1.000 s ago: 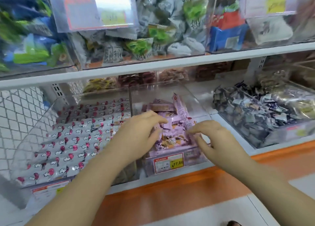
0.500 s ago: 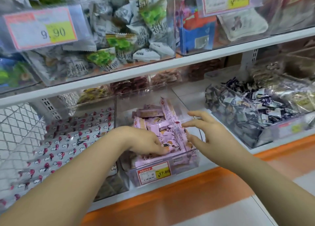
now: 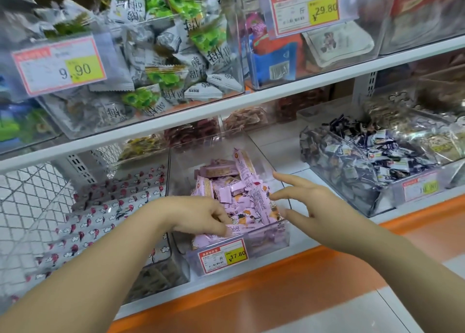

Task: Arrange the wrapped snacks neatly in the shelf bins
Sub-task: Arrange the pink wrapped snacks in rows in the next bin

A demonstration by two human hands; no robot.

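Left hand [image 3: 201,214] pinching pink snacks [image 3: 227,192], right hand [image 3: 314,202] spread just beside them

The bin [image 3: 266,242] is clear, hard plastic, smooth and shiny, with glare on its walls. The snack wrappers [image 3: 226,193] are thin purple film with a soft sheen, crinkled at the seams. The price tag [image 3: 222,257] looks like matt paper behind a clear sleeve. The shelf edge [image 3: 276,92] looks like smooth white painted metal, and the wire mesh [image 3: 30,194] is white-coated.

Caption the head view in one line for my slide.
Left hand dips into the purple wrapped snacks in a clear bin; right hand hovers open at its right rim.
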